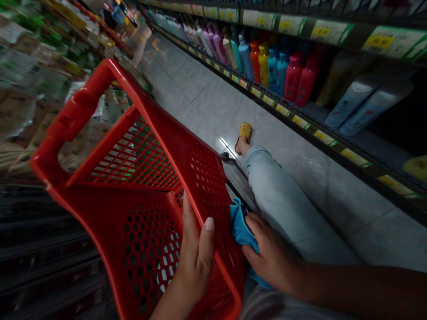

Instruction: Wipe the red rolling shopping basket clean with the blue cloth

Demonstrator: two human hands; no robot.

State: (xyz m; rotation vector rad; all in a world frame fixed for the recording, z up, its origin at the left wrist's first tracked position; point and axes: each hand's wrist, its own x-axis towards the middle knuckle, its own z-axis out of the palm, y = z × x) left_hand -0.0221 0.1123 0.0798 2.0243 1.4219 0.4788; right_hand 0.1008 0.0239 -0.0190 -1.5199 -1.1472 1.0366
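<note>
A red plastic shopping cart [155, 133] stands tilted in view, its perforated basket facing me. My left hand [196, 249] grips the cart's near rim, thumb on the outside and fingers reaching inside the basket. In my right hand [270, 253] is a bunched blue cloth [242, 224], pressed against the outer side of the basket. Part of the cloth hangs below the fingers. The cart's handle [71, 115] rises at the upper left, away from both hands.
Shelves on the right hold several colourful bottles [263, 64] above a row of price tags [300, 120]. Packaged goods [36, 89] line the left side, blurred. A leg in light jeans [283, 191] with a yellow clog [246, 130] extends over the grey tile floor [207, 98].
</note>
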